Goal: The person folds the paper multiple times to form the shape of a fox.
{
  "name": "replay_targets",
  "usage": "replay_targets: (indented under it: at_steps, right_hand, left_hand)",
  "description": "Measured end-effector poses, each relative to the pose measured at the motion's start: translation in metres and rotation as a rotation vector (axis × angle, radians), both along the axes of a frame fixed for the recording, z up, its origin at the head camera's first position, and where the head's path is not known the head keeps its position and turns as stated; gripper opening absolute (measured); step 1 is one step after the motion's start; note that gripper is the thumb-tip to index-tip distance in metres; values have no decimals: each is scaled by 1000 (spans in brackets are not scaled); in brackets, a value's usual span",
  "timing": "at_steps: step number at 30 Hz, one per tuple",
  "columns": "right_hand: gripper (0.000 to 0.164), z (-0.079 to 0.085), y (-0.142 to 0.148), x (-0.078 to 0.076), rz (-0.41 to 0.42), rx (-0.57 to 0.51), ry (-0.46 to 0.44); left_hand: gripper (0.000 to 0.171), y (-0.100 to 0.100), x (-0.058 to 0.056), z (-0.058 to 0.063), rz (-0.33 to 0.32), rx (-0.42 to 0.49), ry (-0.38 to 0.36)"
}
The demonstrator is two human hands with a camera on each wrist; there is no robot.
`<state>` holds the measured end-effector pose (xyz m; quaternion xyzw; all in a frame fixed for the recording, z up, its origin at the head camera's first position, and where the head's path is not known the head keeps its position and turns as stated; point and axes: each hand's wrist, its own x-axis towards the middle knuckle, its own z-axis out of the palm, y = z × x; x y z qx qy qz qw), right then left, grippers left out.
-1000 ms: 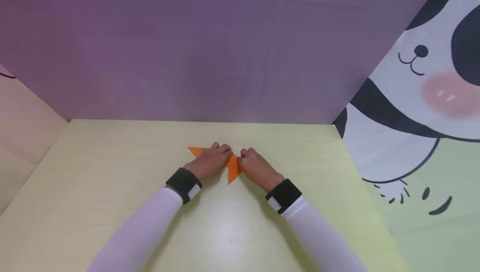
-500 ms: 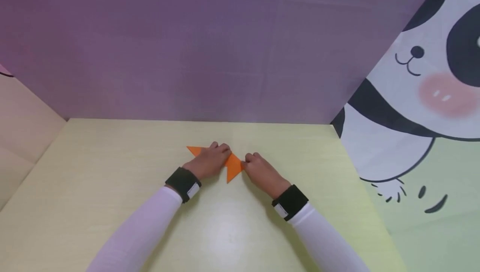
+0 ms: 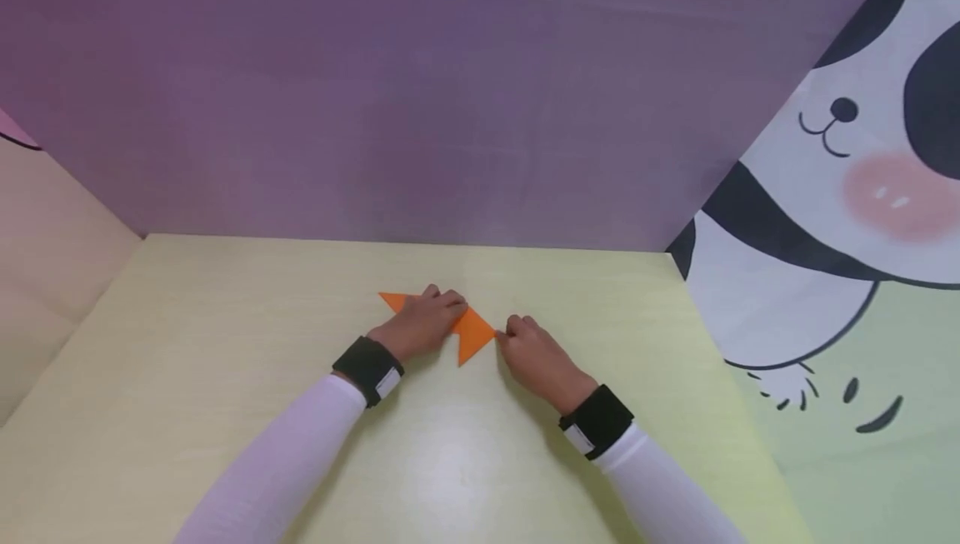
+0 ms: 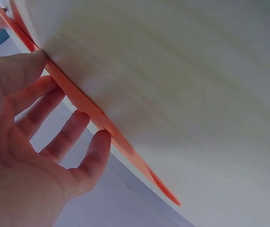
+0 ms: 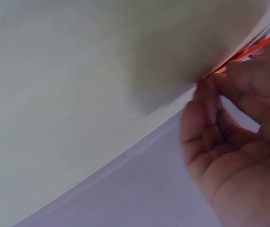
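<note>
A folded piece of orange paper (image 3: 474, 336) lies near the middle of the table, with pointed corners to the left, right and front. My left hand (image 3: 422, 325) rests over its middle and covers part of it. In the left wrist view, the fingertips (image 4: 104, 137) and thumb press along the paper (image 4: 97, 111), which shows nearly edge-on. At the paper's right corner is my right hand (image 3: 538, 365), its thumb and index finger pinching the tip. The right wrist view shows the other fingers of that hand (image 5: 220, 142) folded, with the orange edge (image 5: 253, 51) running beyond.
The pale wooden table (image 3: 225, 344) reaches back to a purple cloth wall (image 3: 405, 111). A panda-print wall (image 3: 795, 311) stands along its right side, and a pale wall (image 3: 52, 261) along its left. Dark bands (image 3: 597, 421) circle both wrists.
My right hand has slid right and toward the front along the paper's edge to its right corner, uncovering more orange. The left hand stays in place on the paper.
</note>
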<state>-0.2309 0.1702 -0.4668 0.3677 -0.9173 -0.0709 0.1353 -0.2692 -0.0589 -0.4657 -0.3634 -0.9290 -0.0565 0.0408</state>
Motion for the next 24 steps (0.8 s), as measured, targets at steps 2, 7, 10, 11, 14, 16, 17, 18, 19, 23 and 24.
replay_targets:
  at_steps: [2, 7, 10, 11, 14, 16, 17, 18, 19, 23, 24]
  right_hand:
    - [19, 1, 1, 2, -13, -17, -5]
    - [15, 4, 3, 1, -22, -58, -55]
    - [15, 3, 0, -8, -18, -96, -75]
    - [15, 3, -3, -12, -5, -102, -77]
    - [20, 5, -11, -24, 62, -58, -53]
    - [21, 6, -16, -32, 108, -17, -47]
    - [22, 6, -18, -35, 125, 10, -43]
    - [23, 6, -21, -38, 136, 32, -47]
    - [25, 5, -22, -40, 144, 48, -52]
    - [25, 2, -26, -46, 166, 72, -66]
    - [25, 2, -27, -48, 174, 68, -62]
  left_hand:
    - [33, 1, 1, 0, 0, 9, 8]
    - [30, 4, 0, -2, -10, 17, 0]
    - [30, 4, -1, -1, -18, 14, -44]
    - [30, 3, -2, 0, -18, 16, -58]
    - [31, 2, -6, 3, 3, 33, -108]
    - [32, 1, -9, 5, 15, 54, -138]
    - [32, 0, -10, 6, 20, 68, -155]
    - [33, 0, -11, 6, 23, 77, -169]
    - [34, -1, -12, 6, 24, 89, -182]
    - [39, -3, -15, 4, 23, 121, -212]
    - [39, -4, -16, 4, 27, 137, -213]
